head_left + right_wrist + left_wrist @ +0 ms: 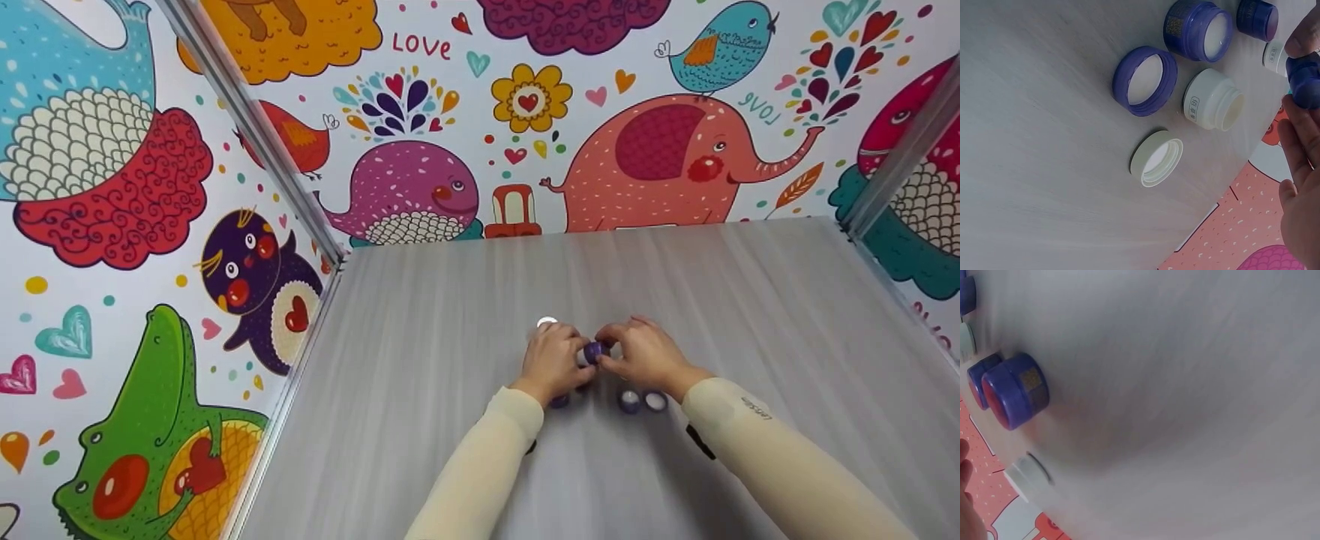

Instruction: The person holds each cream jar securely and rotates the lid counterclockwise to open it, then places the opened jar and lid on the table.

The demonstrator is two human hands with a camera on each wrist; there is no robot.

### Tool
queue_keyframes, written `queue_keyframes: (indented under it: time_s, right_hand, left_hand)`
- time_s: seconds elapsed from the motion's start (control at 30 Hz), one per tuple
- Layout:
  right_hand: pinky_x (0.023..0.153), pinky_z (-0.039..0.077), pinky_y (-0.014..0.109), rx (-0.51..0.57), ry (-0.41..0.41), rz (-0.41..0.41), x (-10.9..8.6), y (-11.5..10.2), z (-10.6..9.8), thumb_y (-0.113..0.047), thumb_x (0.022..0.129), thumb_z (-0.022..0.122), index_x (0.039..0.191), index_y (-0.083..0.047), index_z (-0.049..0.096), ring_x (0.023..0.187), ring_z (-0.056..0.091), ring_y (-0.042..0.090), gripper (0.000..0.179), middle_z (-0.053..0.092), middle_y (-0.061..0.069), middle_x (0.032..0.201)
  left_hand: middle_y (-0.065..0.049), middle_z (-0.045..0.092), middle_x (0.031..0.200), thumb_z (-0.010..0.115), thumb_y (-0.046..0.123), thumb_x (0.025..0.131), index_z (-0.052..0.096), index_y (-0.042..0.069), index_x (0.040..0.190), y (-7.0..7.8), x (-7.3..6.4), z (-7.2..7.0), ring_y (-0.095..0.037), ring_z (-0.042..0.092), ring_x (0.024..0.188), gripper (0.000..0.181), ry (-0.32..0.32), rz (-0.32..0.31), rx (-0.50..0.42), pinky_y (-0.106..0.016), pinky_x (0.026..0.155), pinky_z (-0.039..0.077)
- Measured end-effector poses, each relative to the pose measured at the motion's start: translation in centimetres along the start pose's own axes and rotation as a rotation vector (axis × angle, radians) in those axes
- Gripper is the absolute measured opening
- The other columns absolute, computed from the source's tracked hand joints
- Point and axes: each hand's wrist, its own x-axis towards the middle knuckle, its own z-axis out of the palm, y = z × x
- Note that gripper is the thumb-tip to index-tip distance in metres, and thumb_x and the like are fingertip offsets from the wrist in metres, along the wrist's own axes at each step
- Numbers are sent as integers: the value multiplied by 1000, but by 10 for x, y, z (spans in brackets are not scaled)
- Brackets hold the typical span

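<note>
Just above the table, a small blue-purple jar (594, 351) is held between both hands. My right hand (651, 358) grips it from the right with thumb and fingertips. The fingers and thumb of my left hand (551, 360) are curled round its left side, where something whitish shows. The right wrist view shows this jar only in part, and it is hard to tell jar from cap there. Below the right hand stand an open blue jar (1202, 31) and an open white jar (1213, 101). A blue lid (1144, 81) and a white lid (1157, 158) lie beside them.
Another blue jar (1256, 19) stands near the left wrist, with a small white container (1274, 56) beside it. A round white piece (1027, 475) lies beyond the left hand. Printed panels (525, 180) in metal frames border the grey table (420, 337).
</note>
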Motion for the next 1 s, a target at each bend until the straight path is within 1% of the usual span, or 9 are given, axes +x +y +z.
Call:
queue_keyframes:
  time_s: [0.3,0.53,0.77,1.0]
  right_hand:
    - [107,30,59,5,4,-9,1,2,2,-20,82,76,104,-6,71,90,68,26,27,71,2,91]
    - [108,30,57,0,4,6,1,1,1,-21,81,77,103,-7,71,89,68,25,27,71,1,91]
    - [108,30,57,-1,-6,11,1,0,0,-21,82,77,103,-7,71,89,68,25,27,71,1,92]
    - [107,31,58,8,19,16,2,-1,-6,-19,81,76,101,-7,71,88,68,24,24,71,1,90]
  left_hand:
    - [7,68,98,74,52,79,78,23,103,0,0,1,-14,60,96,38,27,9,16,-34,92,41]
    - [7,67,99,73,51,79,78,22,104,0,0,1,-14,60,97,38,10,0,6,-33,92,40]
    - [7,67,98,73,52,79,79,22,103,0,0,0,-14,60,96,39,14,-3,3,-33,91,41]
    - [7,67,99,73,54,80,78,21,103,-3,0,0,-14,60,97,41,-4,-20,-5,-32,92,40]
